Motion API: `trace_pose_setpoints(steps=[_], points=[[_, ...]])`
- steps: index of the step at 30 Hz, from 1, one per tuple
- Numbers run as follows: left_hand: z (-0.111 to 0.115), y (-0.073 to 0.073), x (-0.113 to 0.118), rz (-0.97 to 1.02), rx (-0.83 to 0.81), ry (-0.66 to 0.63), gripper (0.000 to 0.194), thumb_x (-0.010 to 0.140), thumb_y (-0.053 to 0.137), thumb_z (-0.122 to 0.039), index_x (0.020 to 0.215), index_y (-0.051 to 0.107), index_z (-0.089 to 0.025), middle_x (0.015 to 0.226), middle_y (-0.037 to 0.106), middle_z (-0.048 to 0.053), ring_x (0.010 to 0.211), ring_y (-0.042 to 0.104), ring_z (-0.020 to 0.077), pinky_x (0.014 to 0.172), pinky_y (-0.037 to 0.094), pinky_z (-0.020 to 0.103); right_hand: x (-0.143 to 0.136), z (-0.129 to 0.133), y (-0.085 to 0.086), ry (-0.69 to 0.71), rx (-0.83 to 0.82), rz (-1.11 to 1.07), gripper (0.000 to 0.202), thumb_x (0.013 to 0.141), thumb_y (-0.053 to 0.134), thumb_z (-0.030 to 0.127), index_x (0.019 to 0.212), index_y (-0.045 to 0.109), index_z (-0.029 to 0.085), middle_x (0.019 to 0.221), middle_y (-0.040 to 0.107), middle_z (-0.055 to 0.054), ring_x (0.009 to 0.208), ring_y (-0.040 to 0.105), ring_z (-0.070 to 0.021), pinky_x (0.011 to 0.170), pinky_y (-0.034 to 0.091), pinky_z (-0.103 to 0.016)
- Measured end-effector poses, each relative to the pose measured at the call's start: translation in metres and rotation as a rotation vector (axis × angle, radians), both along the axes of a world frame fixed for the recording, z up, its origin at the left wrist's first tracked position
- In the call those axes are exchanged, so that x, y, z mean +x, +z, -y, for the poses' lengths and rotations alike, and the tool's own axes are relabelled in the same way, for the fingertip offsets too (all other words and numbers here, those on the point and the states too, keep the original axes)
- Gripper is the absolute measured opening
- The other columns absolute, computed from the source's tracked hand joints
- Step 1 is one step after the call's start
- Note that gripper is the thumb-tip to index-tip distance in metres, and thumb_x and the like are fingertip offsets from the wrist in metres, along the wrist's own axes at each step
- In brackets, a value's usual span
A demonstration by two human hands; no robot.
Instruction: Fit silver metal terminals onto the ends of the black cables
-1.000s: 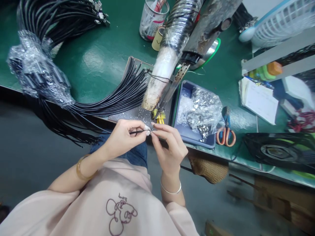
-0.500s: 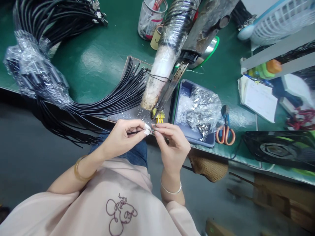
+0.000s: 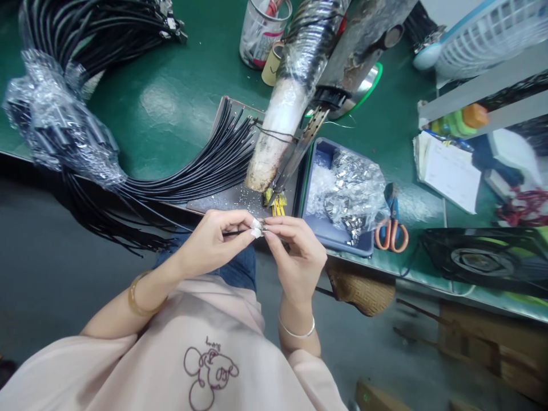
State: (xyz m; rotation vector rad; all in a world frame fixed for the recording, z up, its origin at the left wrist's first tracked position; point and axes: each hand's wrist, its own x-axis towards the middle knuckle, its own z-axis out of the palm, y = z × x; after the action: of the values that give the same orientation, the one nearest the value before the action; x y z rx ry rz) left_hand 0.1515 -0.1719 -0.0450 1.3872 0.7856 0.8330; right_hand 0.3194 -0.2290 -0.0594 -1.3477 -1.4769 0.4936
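My left hand (image 3: 218,234) pinches a black cable (image 3: 231,233) near its end, with white coverings on the thumb and a fingertip. Fingertip to fingertip with it, my right hand (image 3: 297,251) is closed in a pinch at the cable's tip. A small metal piece seems to sit there, mostly hidden by the fingers. Beyond the hands lies a bundle of black cables (image 3: 201,174), partly wrapped in clear plastic (image 3: 64,125). Just past the fingertips are yellow strips (image 3: 278,205) under a metal soldering-type tool (image 3: 295,157).
A blue-grey tray (image 3: 368,248) holds a plastic bag of small metal parts (image 3: 355,194). Orange-handled scissors (image 3: 391,234) lie beside it. A wrapped duct (image 3: 282,108) hangs above the bench. A clear cup (image 3: 261,40), a notepad (image 3: 449,174) and a black fan (image 3: 483,260) are also there.
My right hand has shifted slightly left, closer against the left fingertips. The left hand keeps its pinch on the cable in nearly the same place.
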Motion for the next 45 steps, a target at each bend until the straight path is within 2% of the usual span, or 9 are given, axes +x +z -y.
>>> trace_pose_setpoints(steps=[15, 18, 21, 25, 28, 31, 34, 39, 45], points=[[-0.002, -0.002, -0.003, 0.026, -0.004, -0.031, 0.012, 0.082, 0.07, -0.017, 0.076, 0.079, -0.014, 0.073, 0.076, 0.005, 0.061, 0.062, 0.0109, 0.056, 0.049, 0.019, 0.001, -0.002, 0.004, 0.077, -0.082, -0.168, 0.009, 0.089, 0.072, 0.015, 0.087, 0.075, 0.023, 0.094, 0.077, -0.002, 0.083, 0.077, -0.0157, 0.07, 0.065, -0.026], [-0.003, -0.001, -0.003, 0.043, -0.079, -0.02, 0.01, 0.079, 0.071, -0.016, 0.075, 0.08, -0.014, 0.072, 0.076, 0.005, 0.06, 0.062, 0.0107, 0.056, 0.05, 0.019, 0.0, -0.002, 0.001, -0.023, -0.057, -0.186, 0.009, 0.09, 0.071, 0.015, 0.088, 0.073, 0.023, 0.096, 0.077, -0.002, 0.085, 0.078, -0.0159, 0.072, 0.065, -0.027], [-0.002, -0.001, -0.002, 0.025, -0.14, 0.017, 0.009, 0.076, 0.071, -0.019, 0.074, 0.077, -0.013, 0.067, 0.073, 0.004, 0.058, 0.06, 0.011, 0.056, 0.049, 0.02, -0.002, 0.002, -0.002, -0.148, 0.107, -0.109, 0.011, 0.094, 0.066, 0.013, 0.095, 0.07, 0.023, 0.096, 0.077, -0.002, 0.088, 0.078, -0.0165, 0.073, 0.066, -0.029], [-0.002, -0.003, 0.0, -0.014, -0.124, 0.013, 0.011, 0.077, 0.068, -0.021, 0.07, 0.07, -0.012, 0.057, 0.059, -0.001, 0.052, 0.047, 0.0078, 0.051, 0.039, 0.02, -0.005, 0.009, -0.003, -0.096, 0.282, 0.121, 0.018, 0.093, 0.067, 0.009, 0.102, 0.068, 0.025, 0.098, 0.079, -0.003, 0.088, 0.078, -0.0183, 0.075, 0.066, -0.034], [-0.003, -0.002, 0.0, 0.0, -0.113, 0.02, 0.009, 0.077, 0.067, -0.02, 0.071, 0.068, -0.013, 0.054, 0.049, -0.005, 0.051, 0.04, 0.0067, 0.051, 0.035, 0.019, -0.005, 0.009, -0.002, -0.062, 0.261, 0.15, 0.021, 0.089, 0.071, 0.008, 0.1, 0.069, 0.025, 0.096, 0.08, -0.003, 0.086, 0.078, -0.0183, 0.073, 0.066, -0.033], [-0.004, -0.002, 0.001, 0.031, -0.128, 0.037, 0.009, 0.078, 0.067, -0.021, 0.074, 0.069, -0.014, 0.052, 0.044, -0.006, 0.05, 0.036, 0.0065, 0.049, 0.031, 0.019, -0.006, 0.006, -0.004, -0.093, 0.209, -0.01, 0.016, 0.092, 0.067, 0.01, 0.098, 0.067, 0.024, 0.091, 0.079, -0.002, 0.084, 0.078, -0.0174, 0.072, 0.066, -0.031], [-0.006, -0.001, 0.002, 0.047, -0.138, 0.047, 0.01, 0.08, 0.068, -0.022, 0.076, 0.072, -0.014, 0.055, 0.053, -0.003, 0.051, 0.042, 0.0076, 0.049, 0.035, 0.019, -0.006, 0.003, -0.006, -0.113, 0.153, -0.087, 0.01, 0.095, 0.064, 0.014, 0.097, 0.065, 0.023, 0.094, 0.078, -0.003, 0.087, 0.078, -0.0182, 0.073, 0.066, -0.031], [-0.009, -0.002, 0.005, 0.065, -0.129, 0.071, 0.013, 0.08, 0.069, -0.023, 0.073, 0.073, -0.014, 0.07, 0.071, 0.003, 0.062, 0.059, 0.0109, 0.06, 0.05, 0.02, -0.005, 0.0, -0.007, -0.077, 0.169, 0.056, 0.015, 0.09, 0.069, 0.011, 0.096, 0.067, 0.024, 0.098, 0.08, -0.003, 0.091, 0.078, -0.0189, 0.077, 0.066, -0.033], [-0.01, -0.004, 0.009, 0.023, -0.1, 0.102, 0.012, 0.08, 0.066, -0.021, 0.074, 0.073, -0.014, 0.063, 0.064, 0.001, 0.058, 0.054, 0.0101, 0.056, 0.045, 0.02, -0.004, -0.005, -0.006, -0.104, 0.292, 0.293, 0.022, 0.086, 0.072, 0.006, 0.095, 0.066, 0.025, 0.099, 0.081, -0.003, 0.089, 0.079, -0.0187, 0.079, 0.065, -0.033]])
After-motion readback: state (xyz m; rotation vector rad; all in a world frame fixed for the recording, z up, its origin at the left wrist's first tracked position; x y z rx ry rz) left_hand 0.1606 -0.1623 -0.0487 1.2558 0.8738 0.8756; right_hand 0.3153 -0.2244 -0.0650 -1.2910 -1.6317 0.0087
